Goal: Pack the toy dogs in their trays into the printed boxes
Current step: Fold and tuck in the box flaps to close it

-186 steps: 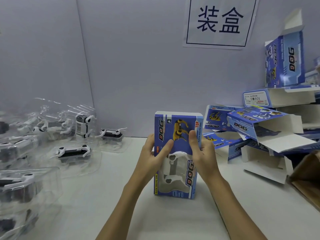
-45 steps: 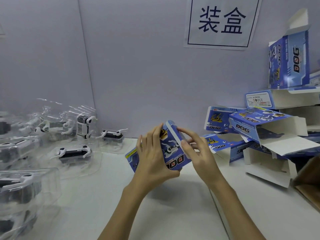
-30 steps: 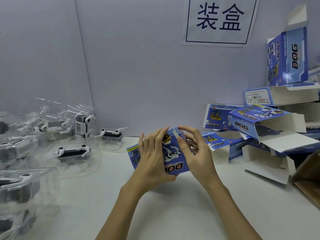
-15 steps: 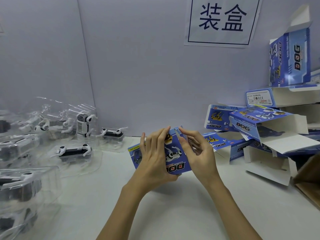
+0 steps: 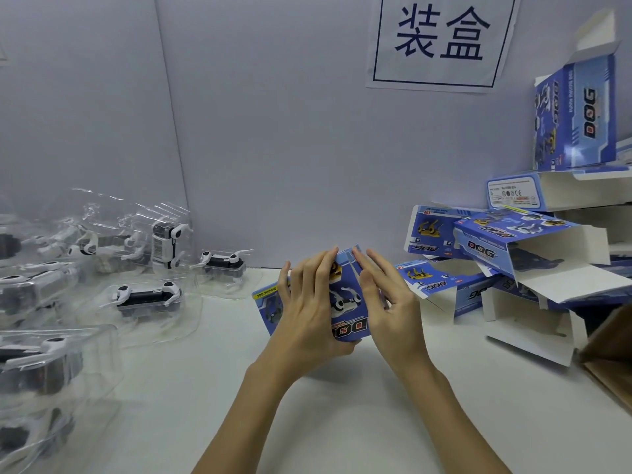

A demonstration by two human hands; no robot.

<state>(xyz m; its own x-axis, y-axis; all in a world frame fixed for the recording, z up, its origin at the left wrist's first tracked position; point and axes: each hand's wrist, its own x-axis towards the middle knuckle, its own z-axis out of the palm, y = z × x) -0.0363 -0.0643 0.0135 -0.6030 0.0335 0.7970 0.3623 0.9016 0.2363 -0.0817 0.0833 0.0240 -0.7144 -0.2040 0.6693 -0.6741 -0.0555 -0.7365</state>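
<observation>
**Box held over the worktop, both hands on it**

I hold one blue printed box [image 5: 345, 302] above the middle of the white worktop [image 5: 342, 405], tilted, its "DOG" lettering upside down toward me; my left hand [image 5: 307, 309] wraps it from the left, fingers laid over the printed face and thumb underneath at the near edge, so that grip is closed around the box; my right hand [image 5: 390, 302] is at the box's right end, its fingers [image 5: 367, 265] straight and pressed against the end near the top corner, the thumb apart from them; that grip is not curled round anything, only pressing; I cannot tell whether the end flap is fully shut, as my fingers hide it.

To my left, toy dogs in clear trays lie scattered on the worktop; one white-and-black dog [image 5: 147, 297] lies nearest the box in its tray, another [image 5: 222, 263] sits behind it near the wall, and one [image 5: 167, 246] stands on end further back; larger trays [image 5: 37, 364] blur at the left edge.

To my right, a heap of open boxes [image 5: 533, 258] lies against the wall, several with white flaps hanging out; one box [image 5: 578, 118] stands upright on top of the pile, flap raised; a brown carton's corner [image 5: 612, 364] shows at the right edge.

On the grey wall hangs a paper sign [image 5: 441, 39] with two dark characters inside a frame.
</observation>
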